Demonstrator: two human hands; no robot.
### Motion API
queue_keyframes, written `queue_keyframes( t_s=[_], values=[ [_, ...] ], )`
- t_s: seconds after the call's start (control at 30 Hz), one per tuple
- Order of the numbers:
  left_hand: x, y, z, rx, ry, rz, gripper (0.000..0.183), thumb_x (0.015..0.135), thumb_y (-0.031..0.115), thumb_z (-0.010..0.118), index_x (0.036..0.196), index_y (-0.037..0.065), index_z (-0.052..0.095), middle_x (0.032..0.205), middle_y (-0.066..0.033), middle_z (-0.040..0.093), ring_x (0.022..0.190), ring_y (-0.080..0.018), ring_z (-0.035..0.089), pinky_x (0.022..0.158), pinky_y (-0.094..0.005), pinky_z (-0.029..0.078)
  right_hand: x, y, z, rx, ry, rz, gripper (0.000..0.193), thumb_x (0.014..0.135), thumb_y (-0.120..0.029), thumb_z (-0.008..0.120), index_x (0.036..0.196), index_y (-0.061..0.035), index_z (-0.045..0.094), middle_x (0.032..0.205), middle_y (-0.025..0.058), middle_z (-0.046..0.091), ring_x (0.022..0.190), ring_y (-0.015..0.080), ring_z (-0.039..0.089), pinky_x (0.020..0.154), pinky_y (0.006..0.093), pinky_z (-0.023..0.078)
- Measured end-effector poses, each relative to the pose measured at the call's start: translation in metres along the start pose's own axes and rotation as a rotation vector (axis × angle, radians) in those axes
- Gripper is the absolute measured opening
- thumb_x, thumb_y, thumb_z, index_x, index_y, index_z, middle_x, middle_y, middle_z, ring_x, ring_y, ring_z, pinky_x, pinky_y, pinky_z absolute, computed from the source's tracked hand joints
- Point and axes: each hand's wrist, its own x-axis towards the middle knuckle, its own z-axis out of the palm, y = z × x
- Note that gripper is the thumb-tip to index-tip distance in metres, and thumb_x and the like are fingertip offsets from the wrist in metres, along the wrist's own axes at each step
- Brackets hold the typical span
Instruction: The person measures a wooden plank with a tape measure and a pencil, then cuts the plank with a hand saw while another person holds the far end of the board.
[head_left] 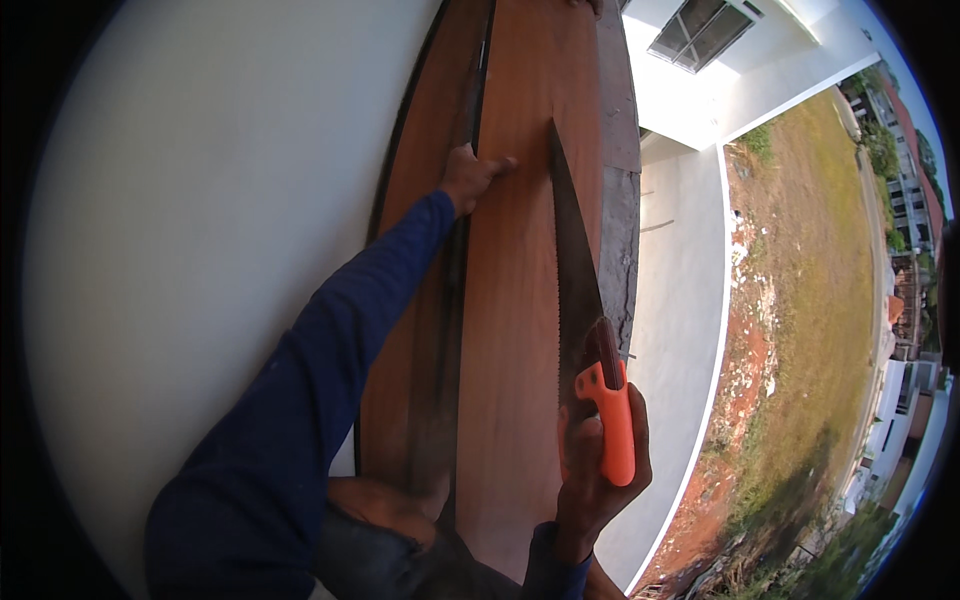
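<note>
Long dark-blue sleeves reach both wrists — left hand (472, 176) and right hand (592, 470) bare.

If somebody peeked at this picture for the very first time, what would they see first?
Probably the hand saw with its bright orange handle, gripped by the right hand near the bottom middle, its long blade lying up along a reddish-brown wooden board. Next, the left hand in a dark blue sleeve presses on the board higher up. Far below on the right lie a pale concrete slab and grassy ground.
</note>
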Motion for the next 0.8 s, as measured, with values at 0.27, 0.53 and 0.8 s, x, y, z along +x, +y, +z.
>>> queue_keyframes(
  t_s=[0.27,0.53,0.8],
  values=[
    [0.008,-0.009,-0.008,-0.061,-0.086,-0.041,0.066,0.079,0.016,0.082,0.126,-0.012,0.047,0.119,-0.0235,0.062,0.106,-0.0299,0.066,0.089,-0.0387,0.058,0.09,0.046,0.084,0.35,-0.013,-0.091,0.041,0.092,-0.002,0.061,0.132,0.0035,0.055,0.113,0.0123,0.068,0.103,0.0176,0.066,0.093,0.0312,0.05],
    [0.011,-0.022,0.0,0.061,0.031,0.016,0.052,0.077,0.01,0.082,0.114,-0.014,0.055,0.106,-0.0227,0.067,0.09,-0.0265,0.071,0.078,-0.035,0.061,0.107,0.046,0.086,0.171,-0.025,-0.162,0.039,0.093,-0.01,0.059,0.131,0.0006,0.058,0.096,0.0064,0.066,0.075,0.0111,0.062,0.068,0.0249,0.053],
    [0.005,0.001,0.003,0.019,-0.02,-0.024,0.045,0.079,0.008,0.08,0.109,-0.015,0.056,0.105,-0.024,0.067,0.088,-0.0227,0.071,0.074,-0.0311,0.06,-0.014,0.002,0.0,0.056,0.025,0.035,0.042,0.09,-0.012,0.061,0.128,0.0055,0.056,0.105,0.0163,0.069,0.095,0.0253,0.069,0.086,0.0367,0.055]
  ],
)
